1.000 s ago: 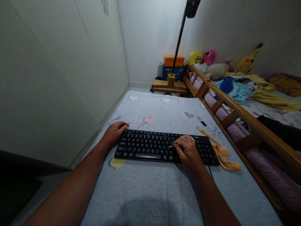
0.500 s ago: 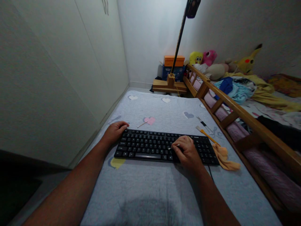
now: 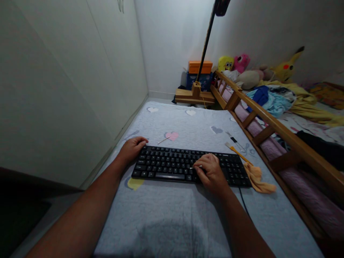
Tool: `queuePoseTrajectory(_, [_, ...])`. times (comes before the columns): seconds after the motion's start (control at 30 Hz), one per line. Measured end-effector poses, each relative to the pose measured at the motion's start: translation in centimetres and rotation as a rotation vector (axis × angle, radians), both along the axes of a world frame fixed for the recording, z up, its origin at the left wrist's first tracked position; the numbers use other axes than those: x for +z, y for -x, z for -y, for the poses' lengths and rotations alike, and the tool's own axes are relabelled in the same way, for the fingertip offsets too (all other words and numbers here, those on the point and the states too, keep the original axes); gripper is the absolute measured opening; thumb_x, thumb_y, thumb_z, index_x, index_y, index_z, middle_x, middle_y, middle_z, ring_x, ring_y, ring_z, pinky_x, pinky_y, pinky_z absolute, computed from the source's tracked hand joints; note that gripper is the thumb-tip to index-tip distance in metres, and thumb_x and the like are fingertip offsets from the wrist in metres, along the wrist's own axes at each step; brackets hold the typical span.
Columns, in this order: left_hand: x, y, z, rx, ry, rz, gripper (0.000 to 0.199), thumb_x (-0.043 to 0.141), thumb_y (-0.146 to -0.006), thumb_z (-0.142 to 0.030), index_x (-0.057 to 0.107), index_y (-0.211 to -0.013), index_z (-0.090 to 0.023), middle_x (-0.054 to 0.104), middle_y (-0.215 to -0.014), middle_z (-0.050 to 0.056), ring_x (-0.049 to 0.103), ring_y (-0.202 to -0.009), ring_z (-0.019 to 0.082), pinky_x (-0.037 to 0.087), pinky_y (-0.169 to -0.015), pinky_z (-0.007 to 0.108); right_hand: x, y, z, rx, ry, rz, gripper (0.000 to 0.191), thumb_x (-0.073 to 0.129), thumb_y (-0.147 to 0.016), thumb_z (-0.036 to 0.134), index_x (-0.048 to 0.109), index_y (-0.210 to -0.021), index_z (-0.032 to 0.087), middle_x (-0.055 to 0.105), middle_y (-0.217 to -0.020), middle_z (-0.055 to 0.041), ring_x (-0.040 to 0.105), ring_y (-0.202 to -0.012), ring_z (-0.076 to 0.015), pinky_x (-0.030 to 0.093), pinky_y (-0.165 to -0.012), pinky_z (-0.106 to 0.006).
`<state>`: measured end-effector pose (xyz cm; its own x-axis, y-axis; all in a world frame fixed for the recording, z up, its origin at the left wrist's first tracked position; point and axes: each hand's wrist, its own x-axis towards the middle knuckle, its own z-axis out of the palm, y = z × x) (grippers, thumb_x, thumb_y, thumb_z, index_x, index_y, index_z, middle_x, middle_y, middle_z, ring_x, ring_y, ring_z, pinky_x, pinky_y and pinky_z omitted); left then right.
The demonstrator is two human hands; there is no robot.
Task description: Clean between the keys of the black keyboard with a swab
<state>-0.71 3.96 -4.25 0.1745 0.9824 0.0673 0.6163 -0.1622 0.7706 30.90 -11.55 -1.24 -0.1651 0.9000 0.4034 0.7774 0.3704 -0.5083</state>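
Observation:
A black keyboard (image 3: 166,163) lies flat on the patterned bed cover. My left hand (image 3: 133,147) is closed around its far left corner, with the thumb along the edge and the other fingertips partly hidden. Over the keys right of the middle, my right hand (image 3: 209,170) pinches a thin white cotton swab (image 3: 192,167). The swab's tip points left, at or just above the keys; contact is hard to make out. Another cotton swab (image 3: 163,140) rests on the cover beyond the keyboard.
Right of the keyboard lie an orange cloth (image 3: 256,178), a brush with a yellow handle (image 3: 239,153) and a small tool with a black middle (image 3: 233,140). A wooden bed rail (image 3: 271,123) runs along the right. A cable (image 3: 244,202) trails toward me. White cupboard doors (image 3: 80,79) stand left.
My right hand has shifted slightly left over the keys with the cotton swab. My left hand stays at the keyboard's corner. The whole view has moved a little.

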Motion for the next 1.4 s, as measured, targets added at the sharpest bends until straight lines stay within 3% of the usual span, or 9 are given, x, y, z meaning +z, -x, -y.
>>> queuePoseTrajectory(0.97, [0.0, 0.0, 0.1, -0.002, 0.012, 0.016, 0.036, 0.052, -0.08, -0.043, 0.072, -0.092, -0.016, 0.073, -0.084, 0.005, 0.065, -0.078, 0.025, 0.051, -0.077, 0.036, -0.3, -1.4, 0.1, -0.048, -0.001, -0.021, 0.016, 0.055, -0.09, 0.017, 0.064, -0.077, 0.021, 0.067, -0.08, -0.0028, 0.055, -0.088, -0.0207, 0.035, -0.09, -0.041])
queuePoseTrajectory(1.4, [0.0, 0.1, 0.0, -0.006, 0.002, 0.004, 0.037, 0.052, -0.08, -0.044, 0.073, -0.093, -0.017, 0.073, -0.082, 0.005, 0.064, -0.075, 0.025, 0.051, -0.074, 0.035, -0.4, -0.7, 0.0, 0.022, 0.0, -0.045, 0.015, 0.056, -0.092, 0.018, 0.067, -0.083, 0.022, 0.07, -0.083, -0.0029, 0.056, -0.091, -0.0216, 0.035, -0.091, -0.042])
